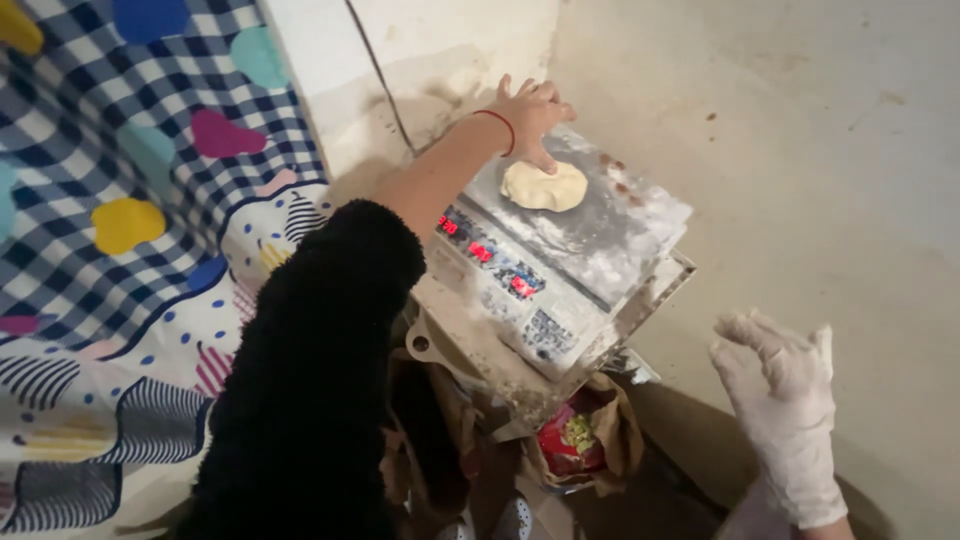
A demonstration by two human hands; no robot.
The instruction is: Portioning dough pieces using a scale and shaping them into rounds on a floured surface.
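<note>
Pale dough (pixel 544 186), blue-checked cloth (pixel 130 170)

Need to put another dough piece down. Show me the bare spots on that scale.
Steel scale platform: free toward its right and near edges, floured, beyond the dough. The far-left corner is crowded: the left hand presses the dough. The gloved right hand hovers apart, over bare counter.

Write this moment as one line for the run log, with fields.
left hand: bare, fingertips on dough piece | dough: on scale platform | right hand: gloved, open, holds nothing | below: paper bag
</note>
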